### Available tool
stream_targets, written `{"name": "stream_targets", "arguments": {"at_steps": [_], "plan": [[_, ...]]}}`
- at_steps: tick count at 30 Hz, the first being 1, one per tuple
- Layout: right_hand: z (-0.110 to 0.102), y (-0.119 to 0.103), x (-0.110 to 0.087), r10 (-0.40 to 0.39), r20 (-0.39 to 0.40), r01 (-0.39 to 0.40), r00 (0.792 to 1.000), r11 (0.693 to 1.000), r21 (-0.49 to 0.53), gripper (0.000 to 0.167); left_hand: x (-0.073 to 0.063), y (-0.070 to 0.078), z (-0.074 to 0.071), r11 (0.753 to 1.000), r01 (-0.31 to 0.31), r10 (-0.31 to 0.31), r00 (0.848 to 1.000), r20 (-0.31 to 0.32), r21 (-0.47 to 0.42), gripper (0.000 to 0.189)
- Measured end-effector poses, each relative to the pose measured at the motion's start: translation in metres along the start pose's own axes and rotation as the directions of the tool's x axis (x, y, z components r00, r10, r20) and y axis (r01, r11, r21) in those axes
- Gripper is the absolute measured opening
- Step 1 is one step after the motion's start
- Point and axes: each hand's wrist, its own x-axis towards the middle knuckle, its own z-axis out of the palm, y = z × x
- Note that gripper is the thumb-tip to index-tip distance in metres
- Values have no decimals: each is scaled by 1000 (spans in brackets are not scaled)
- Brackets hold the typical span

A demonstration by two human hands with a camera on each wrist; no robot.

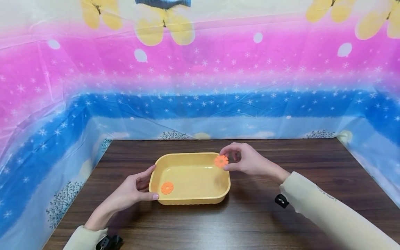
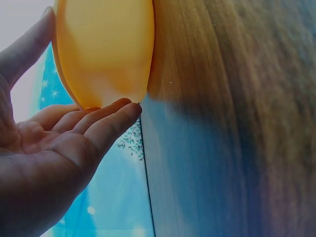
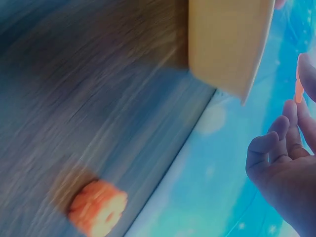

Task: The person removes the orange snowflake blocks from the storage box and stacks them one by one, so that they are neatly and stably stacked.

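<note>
A yellow rectangular tray (image 1: 190,200) stands on the table. My left hand (image 1: 129,191) holds its left end, the thumb on the near corner and the fingers along the end wall; in the left wrist view the fingers of this hand (image 2: 59,133) look fairly straight against the tray (image 2: 106,44). Over the tray's far right corner, my right hand (image 1: 247,159) pinches an orange notched plastic disc (image 1: 221,161) between thumb and index finger. The same disc appears edge-on (image 3: 299,84) in the right wrist view. Another orange disc (image 1: 167,188) lies inside the tray at its near left.
In the right wrist view a stack of orange discs (image 3: 98,207) sits on the table; I cannot make it out in the head view. The dark wooden table (image 1: 200,225) ends at a patterned cloth backdrop (image 1: 200,104) behind and at the sides.
</note>
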Motion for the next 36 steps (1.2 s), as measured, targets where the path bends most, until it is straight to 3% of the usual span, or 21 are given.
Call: {"name": "stream_targets", "arguments": {"at_steps": [23, 31, 36], "plan": [[-45, 78, -62, 218, -99, -213, 971, 975, 55, 39, 0, -2, -1, 1000, 2, -2, 1000, 2, 11, 93], [-53, 102, -77, 221, -109, -218, 969, 975, 40, 37, 0, -2, -1, 1000, -5, 5, 1000, 7, -2, 93], [-57, 104, -81, 219, -107, -214, 970, 975, 56, 38, 0, -2, -1, 1000, -2, 2, 1000, 4, 1, 92]]}}
